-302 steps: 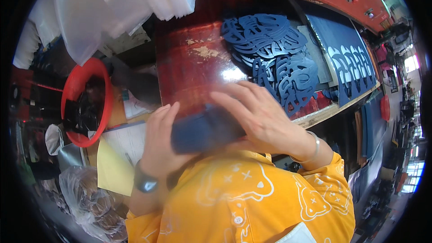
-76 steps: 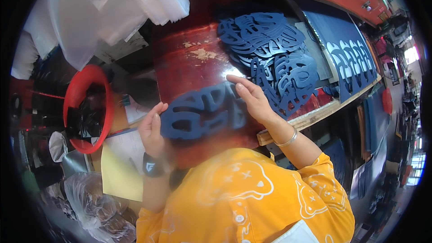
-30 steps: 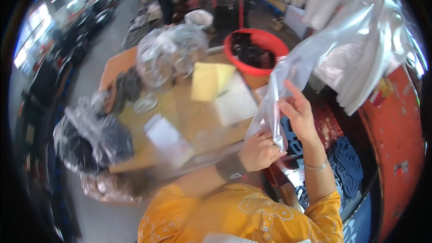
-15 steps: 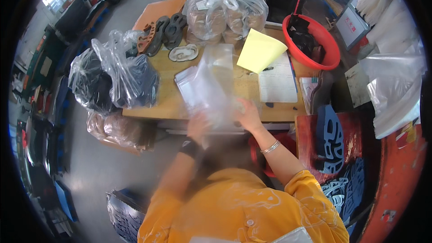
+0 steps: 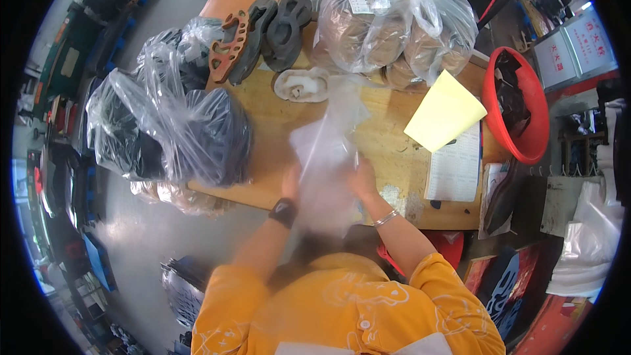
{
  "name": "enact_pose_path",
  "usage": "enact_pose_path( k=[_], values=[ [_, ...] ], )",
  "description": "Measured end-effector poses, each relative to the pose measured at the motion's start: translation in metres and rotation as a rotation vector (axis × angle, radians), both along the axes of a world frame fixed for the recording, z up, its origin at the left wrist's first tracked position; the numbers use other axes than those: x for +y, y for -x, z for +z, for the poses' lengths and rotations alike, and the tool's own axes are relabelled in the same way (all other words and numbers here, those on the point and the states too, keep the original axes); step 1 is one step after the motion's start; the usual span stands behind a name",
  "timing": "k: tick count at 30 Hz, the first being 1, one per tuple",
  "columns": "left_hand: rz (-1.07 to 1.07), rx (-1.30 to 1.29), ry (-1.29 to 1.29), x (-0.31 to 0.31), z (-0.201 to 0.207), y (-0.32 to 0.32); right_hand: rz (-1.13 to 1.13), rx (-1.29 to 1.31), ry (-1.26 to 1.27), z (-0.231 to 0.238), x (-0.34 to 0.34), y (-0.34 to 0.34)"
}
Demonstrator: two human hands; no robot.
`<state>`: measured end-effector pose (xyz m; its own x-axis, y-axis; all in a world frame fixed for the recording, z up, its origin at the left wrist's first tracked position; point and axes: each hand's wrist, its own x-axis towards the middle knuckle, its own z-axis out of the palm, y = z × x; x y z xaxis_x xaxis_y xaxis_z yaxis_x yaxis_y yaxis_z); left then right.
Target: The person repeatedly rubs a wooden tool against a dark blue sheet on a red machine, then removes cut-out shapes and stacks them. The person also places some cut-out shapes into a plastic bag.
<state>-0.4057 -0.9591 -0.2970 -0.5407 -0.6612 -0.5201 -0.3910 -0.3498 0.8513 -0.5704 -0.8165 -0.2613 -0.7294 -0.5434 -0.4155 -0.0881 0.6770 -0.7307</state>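
Between my two hands hangs a stack of clear plastic bags [image 5: 327, 161], blurred by motion, over the near edge of the wooden table [image 5: 276, 118]. My left hand [image 5: 291, 181] grips their left side, its wrist in a black band. On the right side my right hand [image 5: 361, 181] closes on them, with a silver bangle at that wrist. The fingertips of both hands are partly smeared or covered by the film. Just beyond the bags lies a white coiled roll [image 5: 301, 85].
Large clear bags of dark goods [image 5: 171, 125] and of brown goods [image 5: 388, 26] flank the table. Grey shoe soles [image 5: 286, 33] and an orange sole [image 5: 229, 49] lie at the back left. A yellow sheet [image 5: 445, 112], a written sheet [image 5: 453, 167] and a red basin [image 5: 536, 118] are rightward.
The plastic bags have come nearer my body and stand more upright between my hands. My view has shifted, so the table things appear larger and many sit farther right.
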Motion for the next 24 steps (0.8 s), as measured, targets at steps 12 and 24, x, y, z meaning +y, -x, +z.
enact_pose_path(
  k=[12, 24],
  values=[
    [0.487, 0.156, -0.477, 0.048, 0.045, -0.027, 0.159, -0.066, 0.287, 0.046, 0.019, 0.033],
    [-0.576, 0.247, 0.962, 0.027, 0.229, 0.183, -0.073, -0.199, 1.456, 0.243, 0.142, 0.245]
  ],
)
